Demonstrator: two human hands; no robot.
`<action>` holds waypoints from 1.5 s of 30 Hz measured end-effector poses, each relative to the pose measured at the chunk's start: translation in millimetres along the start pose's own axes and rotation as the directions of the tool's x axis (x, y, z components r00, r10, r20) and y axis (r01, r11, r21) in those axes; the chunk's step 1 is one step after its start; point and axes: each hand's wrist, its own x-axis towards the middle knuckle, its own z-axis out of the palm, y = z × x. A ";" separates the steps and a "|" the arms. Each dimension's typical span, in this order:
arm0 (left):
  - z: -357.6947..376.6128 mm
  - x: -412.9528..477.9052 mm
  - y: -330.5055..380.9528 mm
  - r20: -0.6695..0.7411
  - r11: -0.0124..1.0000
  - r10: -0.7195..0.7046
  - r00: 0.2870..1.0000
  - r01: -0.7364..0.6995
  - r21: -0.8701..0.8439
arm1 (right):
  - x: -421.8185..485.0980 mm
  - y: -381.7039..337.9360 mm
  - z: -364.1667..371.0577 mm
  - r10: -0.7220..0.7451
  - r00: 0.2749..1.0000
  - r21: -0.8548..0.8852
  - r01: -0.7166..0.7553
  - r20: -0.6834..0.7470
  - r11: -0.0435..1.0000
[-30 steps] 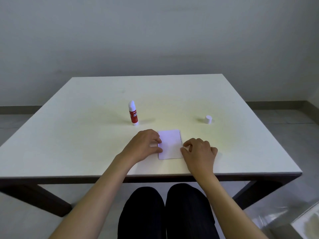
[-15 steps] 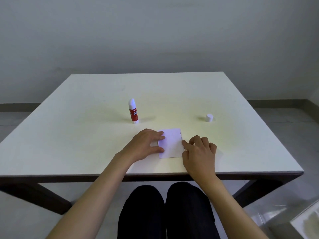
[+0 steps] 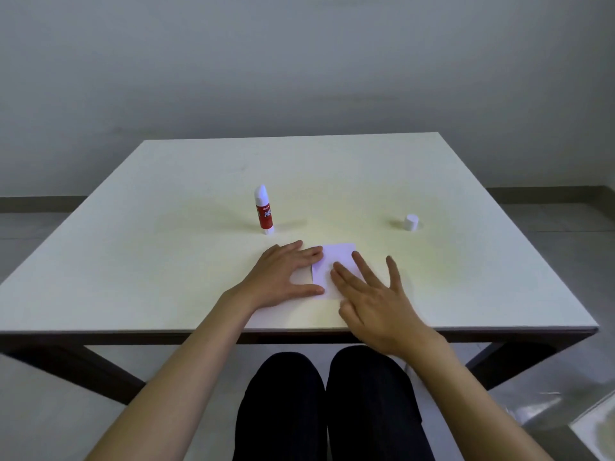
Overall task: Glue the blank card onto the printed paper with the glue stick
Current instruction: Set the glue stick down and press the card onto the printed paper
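A pale white card (image 3: 336, 261) lies flat near the table's front edge. No print shows on it, and any sheet beneath it is hidden. My left hand (image 3: 286, 274) rests flat at the card's left edge, fingers and thumb touching it. My right hand (image 3: 369, 294) is spread open, its fingers lying across the card's right half. A red and white glue stick (image 3: 264, 211) stands upright and uncapped behind my left hand. Its white cap (image 3: 411, 222) stands apart at the right.
The white table (image 3: 166, 227) has its front edge just under my wrists. My dark-trousered knees (image 3: 329, 394) sit below it. A grey wall rises behind the table's far edge. A shiny clear object (image 3: 585, 424) shows at the bottom right on the floor.
My right hand went from curled at the card's right edge to spread flat, fingers sliding leftward onto the card. My left hand flattened and stayed at the left edge. The glue stick and cap stayed put.
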 end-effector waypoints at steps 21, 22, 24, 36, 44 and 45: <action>-4.9 7.3 -3.9 0.136 1.000 -0.004 0.991 0.004 -0.002 | 19.5 7.7 1.2 -0.085 0.991 -0.070 0.093 0.103 0.993; -4.6 7.2 -4.4 0.136 1.000 -0.006 0.991 0.006 0.005 | 26.1 17.6 -3.8 -0.027 0.993 -0.059 0.034 0.116 0.998; -4.3 6.7 -5.0 0.136 1.000 -0.014 0.991 0.011 0.020 | 33.0 29.6 -14.9 0.077 0.987 -0.065 -0.068 0.143 0.996; -4.2 5.4 -3.7 0.114 1.000 -0.009 0.993 0.011 -0.016 | 24.9 13.0 -7.6 -0.122 0.980 -0.015 0.126 0.160 0.992; -5.6 3.2 -1.7 0.141 0.999 -0.043 0.989 0.044 -0.005 | -6.9 18.1 -12.1 -0.122 0.981 -0.010 0.125 0.149 0.992; -5.9 3.4 -1.8 0.145 0.999 -0.039 0.989 0.040 -0.005 | -15.9 17.2 -9.3 -0.143 0.979 -0.004 0.145 0.142 0.989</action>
